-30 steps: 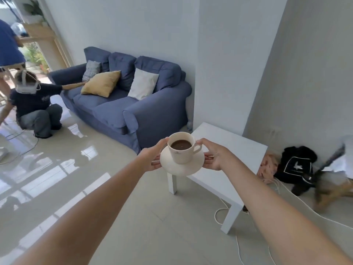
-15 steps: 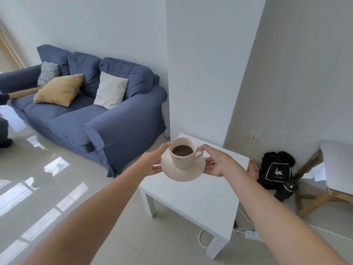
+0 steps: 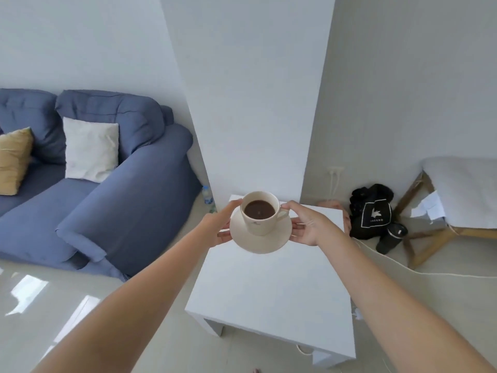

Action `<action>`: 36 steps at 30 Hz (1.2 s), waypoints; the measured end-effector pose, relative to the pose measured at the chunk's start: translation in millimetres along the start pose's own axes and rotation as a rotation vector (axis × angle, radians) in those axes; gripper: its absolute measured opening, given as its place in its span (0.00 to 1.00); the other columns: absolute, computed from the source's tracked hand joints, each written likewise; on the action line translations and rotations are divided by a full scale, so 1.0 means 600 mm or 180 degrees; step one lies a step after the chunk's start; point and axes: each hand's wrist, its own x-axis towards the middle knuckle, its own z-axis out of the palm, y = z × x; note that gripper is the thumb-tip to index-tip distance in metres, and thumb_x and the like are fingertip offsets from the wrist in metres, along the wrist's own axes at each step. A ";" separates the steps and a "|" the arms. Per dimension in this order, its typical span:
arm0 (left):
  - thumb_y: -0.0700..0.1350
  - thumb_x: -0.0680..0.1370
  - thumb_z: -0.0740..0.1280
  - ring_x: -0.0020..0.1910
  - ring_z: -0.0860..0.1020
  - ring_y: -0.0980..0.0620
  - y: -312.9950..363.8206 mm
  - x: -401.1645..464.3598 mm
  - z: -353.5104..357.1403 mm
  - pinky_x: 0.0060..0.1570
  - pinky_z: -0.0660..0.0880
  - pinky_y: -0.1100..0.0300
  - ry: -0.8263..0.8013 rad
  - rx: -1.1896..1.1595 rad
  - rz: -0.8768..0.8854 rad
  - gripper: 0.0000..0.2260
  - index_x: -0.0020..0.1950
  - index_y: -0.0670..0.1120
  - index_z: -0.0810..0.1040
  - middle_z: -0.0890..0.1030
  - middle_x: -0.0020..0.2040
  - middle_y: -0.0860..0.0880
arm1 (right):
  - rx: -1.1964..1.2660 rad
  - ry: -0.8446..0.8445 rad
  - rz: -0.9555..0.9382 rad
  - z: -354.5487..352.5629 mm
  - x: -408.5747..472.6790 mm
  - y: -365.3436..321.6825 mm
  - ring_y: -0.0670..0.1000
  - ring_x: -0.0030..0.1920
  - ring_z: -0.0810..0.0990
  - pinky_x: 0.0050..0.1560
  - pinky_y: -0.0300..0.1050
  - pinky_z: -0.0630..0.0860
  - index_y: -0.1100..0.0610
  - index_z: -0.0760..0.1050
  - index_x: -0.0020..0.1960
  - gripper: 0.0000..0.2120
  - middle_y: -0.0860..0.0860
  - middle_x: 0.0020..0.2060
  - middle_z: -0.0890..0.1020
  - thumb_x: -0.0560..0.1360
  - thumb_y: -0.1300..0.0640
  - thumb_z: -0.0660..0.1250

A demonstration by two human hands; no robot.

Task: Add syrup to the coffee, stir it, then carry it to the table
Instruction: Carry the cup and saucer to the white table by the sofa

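A cream cup [image 3: 260,224] full of dark coffee stands upright on a cream saucer [image 3: 269,242]. My left hand [image 3: 217,227] grips the saucer's left rim and my right hand [image 3: 309,227] grips its right rim, beside the cup's handle. Both arms are stretched forward, and cup and saucer hang in the air above the far half of a small white square table [image 3: 271,294]. The fingers under the saucer are hidden.
A blue sofa [image 3: 113,211] with white and yellow cushions stands left of the table. A white pillar [image 3: 252,103] rises behind it. A black bag [image 3: 372,214], a dark tumbler [image 3: 391,236], cables and a wooden stool [image 3: 457,205] lie to the right. A water bottle [image 3: 207,195] stands by the sofa.
The view has swung right and closer: the table now lies directly below the cup, and the crouching person has left the frame. Both hands kept their hold on the saucer.
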 end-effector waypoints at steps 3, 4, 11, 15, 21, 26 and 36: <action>0.62 0.63 0.76 0.46 0.82 0.47 0.018 0.048 0.004 0.46 0.80 0.55 -0.0176 0.0108 -0.0021 0.32 0.56 0.41 0.75 0.81 0.50 0.44 | 0.0108 0.0119 0.0002 0.005 0.031 -0.007 0.54 0.40 0.81 0.48 0.48 0.80 0.61 0.76 0.48 0.14 0.56 0.42 0.80 0.68 0.54 0.73; 0.61 0.64 0.76 0.46 0.82 0.47 0.021 0.060 0.008 0.44 0.80 0.56 -0.0215 0.0114 -0.0032 0.31 0.57 0.41 0.75 0.81 0.50 0.44 | 0.0134 0.0152 0.0004 0.004 0.040 -0.010 0.54 0.40 0.81 0.47 0.47 0.79 0.61 0.76 0.46 0.13 0.56 0.41 0.80 0.68 0.54 0.73; 0.60 0.64 0.76 0.46 0.83 0.49 0.015 0.159 0.041 0.46 0.81 0.57 -0.0409 0.0176 -0.0213 0.28 0.55 0.44 0.77 0.82 0.50 0.47 | 0.0234 0.0389 0.0057 -0.021 0.130 -0.004 0.53 0.41 0.81 0.50 0.47 0.78 0.61 0.76 0.47 0.13 0.55 0.40 0.80 0.69 0.54 0.73; 0.60 0.64 0.76 0.47 0.82 0.49 -0.018 0.232 0.065 0.49 0.79 0.57 -0.0432 0.0202 -0.0274 0.26 0.53 0.44 0.79 0.83 0.49 0.48 | 0.0316 0.0422 0.0110 -0.043 0.207 0.024 0.53 0.42 0.81 0.50 0.47 0.78 0.60 0.77 0.48 0.12 0.54 0.41 0.81 0.69 0.55 0.73; 0.59 0.67 0.75 0.48 0.82 0.48 -0.084 0.324 0.093 0.50 0.78 0.58 -0.0502 0.0265 -0.0354 0.24 0.52 0.41 0.80 0.84 0.46 0.48 | 0.0422 0.0407 0.0160 -0.077 0.310 0.089 0.52 0.45 0.81 0.52 0.46 0.78 0.59 0.78 0.49 0.10 0.53 0.43 0.81 0.70 0.56 0.71; 0.60 0.64 0.76 0.52 0.82 0.49 -0.152 0.399 0.111 0.47 0.78 0.60 -0.0499 0.0294 -0.0425 0.29 0.57 0.40 0.80 0.84 0.52 0.47 | 0.0501 0.0435 0.0279 -0.101 0.384 0.149 0.53 0.47 0.81 0.58 0.49 0.77 0.59 0.78 0.49 0.09 0.53 0.42 0.81 0.70 0.57 0.72; 0.59 0.64 0.76 0.51 0.81 0.50 -0.235 0.485 0.128 0.51 0.78 0.58 -0.0474 0.0328 -0.0514 0.28 0.56 0.41 0.80 0.84 0.52 0.48 | 0.0555 0.0430 0.0322 -0.124 0.476 0.225 0.52 0.44 0.81 0.55 0.48 0.78 0.60 0.78 0.48 0.08 0.54 0.41 0.81 0.70 0.58 0.72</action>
